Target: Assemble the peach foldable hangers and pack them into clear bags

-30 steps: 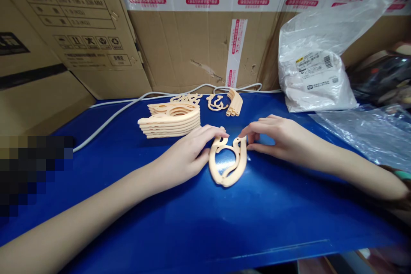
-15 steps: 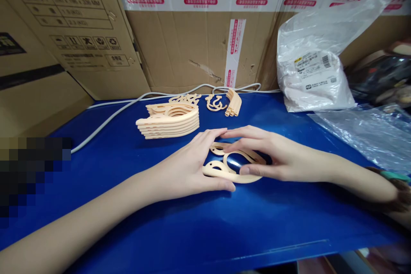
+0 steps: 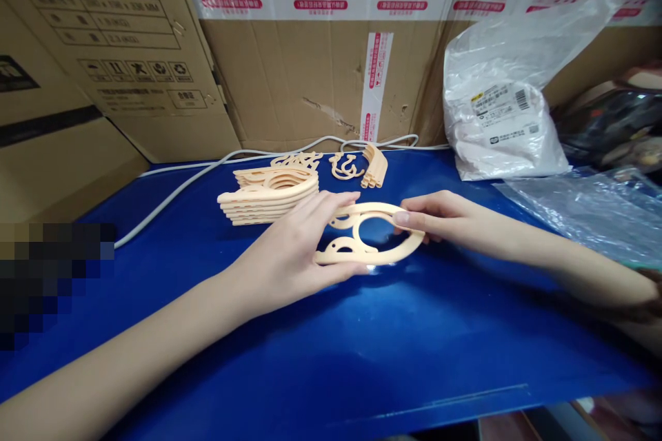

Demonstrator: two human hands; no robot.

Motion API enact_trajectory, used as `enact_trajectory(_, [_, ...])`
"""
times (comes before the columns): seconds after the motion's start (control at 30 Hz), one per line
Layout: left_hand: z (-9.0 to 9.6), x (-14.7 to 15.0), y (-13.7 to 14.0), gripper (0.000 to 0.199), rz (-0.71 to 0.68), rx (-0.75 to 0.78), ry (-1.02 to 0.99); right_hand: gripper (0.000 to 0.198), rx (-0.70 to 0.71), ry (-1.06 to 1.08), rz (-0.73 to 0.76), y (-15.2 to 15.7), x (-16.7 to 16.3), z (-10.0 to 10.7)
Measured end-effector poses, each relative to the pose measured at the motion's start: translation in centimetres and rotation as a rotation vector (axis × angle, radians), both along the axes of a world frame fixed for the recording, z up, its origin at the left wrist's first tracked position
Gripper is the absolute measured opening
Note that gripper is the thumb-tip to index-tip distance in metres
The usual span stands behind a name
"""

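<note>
Between my hands is a beige plastic folding hanger (image 3: 385,258), folded so its curved arms form a rounded loop with small cut-out holes. My left hand (image 3: 284,248) holds its left end, fingers over the far side and thumb along the near side. At the rounded right end, my right hand (image 3: 447,215) pinches it with the thumb on top and the fingers partly hidden underneath. A neat stack of matching hanger pieces (image 3: 272,212) lies just behind my left hand. Farther back are loose beige hooks (image 3: 338,169) and a small bundle of curved strips (image 3: 375,167).
The blue tabletop (image 3: 331,358) is backed by a large cardboard box (image 3: 289,83), with another carton (image 3: 139,34) at left. A white cable (image 3: 176,205) runs along the back. At right stand a white plastic bag (image 3: 504,124) and clear plastic film (image 3: 584,213).
The hanger has moved up and away from me, with both hands. My right hand has shifted from reaching over it to pinching its right end.
</note>
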State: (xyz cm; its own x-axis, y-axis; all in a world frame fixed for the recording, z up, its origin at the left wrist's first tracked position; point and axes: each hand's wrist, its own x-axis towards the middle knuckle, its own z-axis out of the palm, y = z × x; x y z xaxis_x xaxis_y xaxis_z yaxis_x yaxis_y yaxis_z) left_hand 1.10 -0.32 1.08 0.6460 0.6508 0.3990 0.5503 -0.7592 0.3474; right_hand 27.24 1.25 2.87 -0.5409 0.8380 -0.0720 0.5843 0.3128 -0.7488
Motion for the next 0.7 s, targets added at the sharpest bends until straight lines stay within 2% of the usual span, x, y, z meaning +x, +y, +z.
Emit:
enact_trajectory(0.1, [0.06,-0.04,0.07,0.066,-0.005,0.113,0.03,0.036,-0.119,0.16,0.007,-0.17,-0.37,0.42])
enact_trajectory(0.3, [0.27,0.02,0.03,0.065,-0.021,0.136,0.047,0.037,-0.184,0.281,0.012,-0.28,-0.91,0.57])
enact_trajectory(0.47, [0.56,-0.13,-0.02,0.059,-0.032,0.172,0.079,0.037,-0.177,0.278,0.015,-0.16,-0.88,0.28])
enact_trajectory(0.7, [0.86,-0.17,-0.21,0.061,-0.027,0.225,0.129,0.038,-0.117,0.256,0.003,-0.25,-0.8,0.02])
